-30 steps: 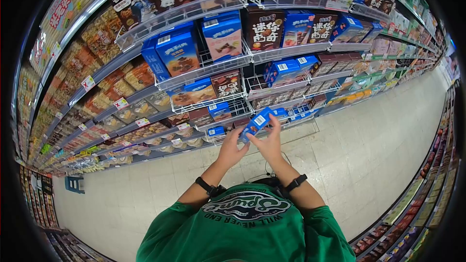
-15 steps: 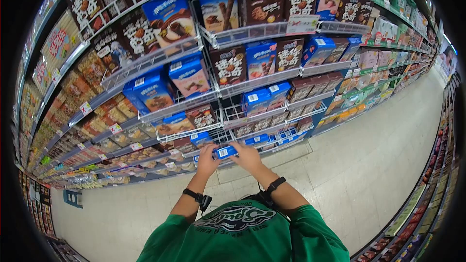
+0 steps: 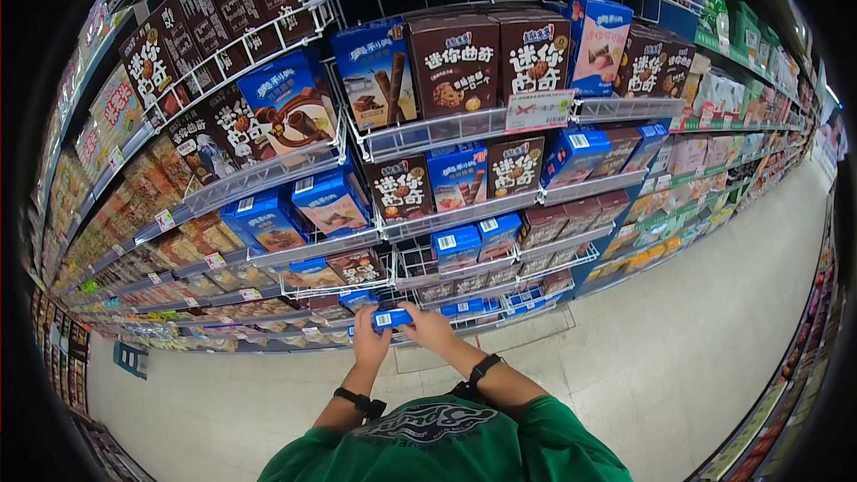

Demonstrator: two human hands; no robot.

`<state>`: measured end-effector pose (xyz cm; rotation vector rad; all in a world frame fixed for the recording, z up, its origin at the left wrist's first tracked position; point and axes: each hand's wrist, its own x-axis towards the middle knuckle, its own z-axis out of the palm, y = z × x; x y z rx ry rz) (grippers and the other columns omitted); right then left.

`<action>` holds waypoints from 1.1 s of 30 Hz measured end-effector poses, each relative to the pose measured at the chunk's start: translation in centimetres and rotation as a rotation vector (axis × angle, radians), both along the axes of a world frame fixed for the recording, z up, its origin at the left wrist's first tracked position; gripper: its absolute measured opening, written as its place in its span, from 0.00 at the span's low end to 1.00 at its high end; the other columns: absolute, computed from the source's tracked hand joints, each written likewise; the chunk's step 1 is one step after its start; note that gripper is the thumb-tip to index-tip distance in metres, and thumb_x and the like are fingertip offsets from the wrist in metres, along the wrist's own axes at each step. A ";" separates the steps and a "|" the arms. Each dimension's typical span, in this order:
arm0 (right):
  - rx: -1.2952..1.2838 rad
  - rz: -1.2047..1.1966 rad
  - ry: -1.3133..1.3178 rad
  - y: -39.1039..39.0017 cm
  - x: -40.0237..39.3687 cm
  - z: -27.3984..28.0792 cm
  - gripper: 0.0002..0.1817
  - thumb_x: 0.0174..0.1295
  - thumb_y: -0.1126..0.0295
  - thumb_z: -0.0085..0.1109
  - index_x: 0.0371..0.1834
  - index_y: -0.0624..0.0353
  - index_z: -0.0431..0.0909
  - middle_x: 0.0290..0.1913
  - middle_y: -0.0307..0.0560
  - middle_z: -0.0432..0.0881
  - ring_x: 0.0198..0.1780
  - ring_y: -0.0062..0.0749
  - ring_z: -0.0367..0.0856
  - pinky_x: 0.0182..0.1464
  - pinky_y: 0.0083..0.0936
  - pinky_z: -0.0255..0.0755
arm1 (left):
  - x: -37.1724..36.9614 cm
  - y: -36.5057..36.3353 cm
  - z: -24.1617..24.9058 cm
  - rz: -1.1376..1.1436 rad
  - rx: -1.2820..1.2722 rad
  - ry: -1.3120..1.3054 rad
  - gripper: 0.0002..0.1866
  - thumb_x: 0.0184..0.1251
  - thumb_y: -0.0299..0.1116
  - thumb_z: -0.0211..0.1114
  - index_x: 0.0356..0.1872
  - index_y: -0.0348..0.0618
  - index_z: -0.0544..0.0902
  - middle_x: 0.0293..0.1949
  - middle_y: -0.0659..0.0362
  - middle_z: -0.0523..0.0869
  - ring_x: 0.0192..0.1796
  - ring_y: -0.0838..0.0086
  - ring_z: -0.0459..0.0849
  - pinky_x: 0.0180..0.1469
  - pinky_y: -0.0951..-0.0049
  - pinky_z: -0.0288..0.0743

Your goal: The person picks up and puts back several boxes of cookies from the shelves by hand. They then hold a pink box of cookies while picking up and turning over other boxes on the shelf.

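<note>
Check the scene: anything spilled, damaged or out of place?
Nothing clearly stands out. The visible floor shows no spill; the blue box in the left hand and right hand looks intact, though fine detail is unclear.

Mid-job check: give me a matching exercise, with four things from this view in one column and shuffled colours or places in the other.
Things
1. Held box
2. Shirt
3. Right wristband
4. Floor

Descriptions
A. Black
B. Pale, running alongside the shelves
C. Blue, between left hand and right hand
D. Green, with lettering

Pairs: 1-C, 2-D, 3-A, 4-B
</note>
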<state>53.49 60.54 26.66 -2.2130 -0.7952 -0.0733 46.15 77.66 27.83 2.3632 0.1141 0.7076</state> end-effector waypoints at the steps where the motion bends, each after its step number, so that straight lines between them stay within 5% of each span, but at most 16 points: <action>1: 0.018 0.048 0.034 -0.1 -0.2 0.4 0.31 0.60 0.56 0.69 0.66 0.47 0.69 0.31 0.50 0.88 0.32 0.49 0.89 0.33 0.42 0.81 | -0.2 0.1 -0.4 0.027 -0.002 -0.024 0.30 0.51 0.24 0.71 0.59 0.42 0.76 0.59 0.46 0.79 0.60 0.49 0.80 0.58 0.59 0.78; 15: 0.017 0.139 -0.050 -2.2 1.3 2.8 0.31 0.67 0.43 0.61 0.68 0.43 0.70 0.26 0.49 0.85 0.25 0.49 0.86 0.26 0.41 0.77 | 0.6 -1.1 -1.0 0.023 -0.061 -0.141 0.29 0.50 0.25 0.71 0.57 0.38 0.74 0.57 0.44 0.78 0.61 0.47 0.78 0.64 0.58 0.73; 33: -0.050 0.175 0.006 -1.0 3.3 0.6 0.34 0.68 0.50 0.61 0.75 0.42 0.62 0.34 0.49 0.89 0.31 0.50 0.88 0.31 0.42 0.80 | 2.7 0.2 -1.5 0.017 -0.050 -0.036 0.31 0.50 0.24 0.68 0.61 0.36 0.72 0.60 0.42 0.76 0.62 0.48 0.77 0.67 0.57 0.70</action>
